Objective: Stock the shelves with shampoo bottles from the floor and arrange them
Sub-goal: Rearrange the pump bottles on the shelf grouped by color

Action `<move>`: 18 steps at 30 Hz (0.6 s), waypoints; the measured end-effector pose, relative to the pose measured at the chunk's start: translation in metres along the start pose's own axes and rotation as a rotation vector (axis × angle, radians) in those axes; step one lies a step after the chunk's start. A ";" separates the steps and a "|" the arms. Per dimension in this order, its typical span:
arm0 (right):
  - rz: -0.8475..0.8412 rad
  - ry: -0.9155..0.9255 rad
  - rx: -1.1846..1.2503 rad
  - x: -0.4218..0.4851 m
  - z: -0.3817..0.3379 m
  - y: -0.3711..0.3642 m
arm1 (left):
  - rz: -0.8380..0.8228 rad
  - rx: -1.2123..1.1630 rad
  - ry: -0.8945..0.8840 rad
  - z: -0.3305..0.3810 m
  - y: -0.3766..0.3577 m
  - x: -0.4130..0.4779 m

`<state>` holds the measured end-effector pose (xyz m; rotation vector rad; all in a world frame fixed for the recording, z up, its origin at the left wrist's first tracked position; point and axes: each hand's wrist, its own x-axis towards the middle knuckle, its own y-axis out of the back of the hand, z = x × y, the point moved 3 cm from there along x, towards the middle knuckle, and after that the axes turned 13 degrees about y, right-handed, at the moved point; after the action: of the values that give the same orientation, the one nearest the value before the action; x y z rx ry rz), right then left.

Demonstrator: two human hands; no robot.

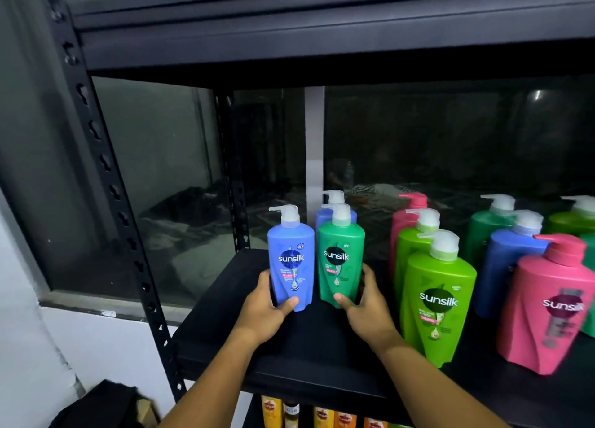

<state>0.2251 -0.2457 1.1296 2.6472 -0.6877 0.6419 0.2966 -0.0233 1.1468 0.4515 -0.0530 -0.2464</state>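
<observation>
A blue Sunsilk pump bottle (pixel 291 260) stands upright on the black shelf (pixel 309 353), and my left hand (pixel 262 308) grips its lower part, thumb on the front. Right beside it stands a dark green Sunsilk pump bottle (pixel 340 257); my right hand (pixel 367 305) grips its base from the right. Another blue bottle (pixel 322 217) is mostly hidden behind the green one. The two held bottles stand close together, labels facing me.
To the right stand several more pump bottles: a lime green one (pixel 436 302), a pink one (pixel 547 311), a blue one (pixel 507 266), others behind. A perforated black upright (pixel 106 167) bounds the shelf's left. Orange and yellow bottles (pixel 322 416) fill the shelf below. A dark bag (pixel 99 408) lies low left.
</observation>
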 end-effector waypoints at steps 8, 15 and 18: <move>-0.028 -0.002 -0.071 -0.015 -0.014 0.001 | -0.002 0.009 -0.020 -0.004 0.002 0.005; -0.073 0.010 -0.110 -0.055 -0.029 0.014 | -0.022 0.045 -0.039 -0.008 0.002 0.010; -0.090 0.019 -0.119 -0.068 -0.034 0.023 | -0.066 0.093 -0.054 -0.007 -0.001 0.010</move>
<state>0.1483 -0.2256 1.1290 2.5430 -0.5787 0.5811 0.3069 -0.0233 1.1400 0.5393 -0.1028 -0.3216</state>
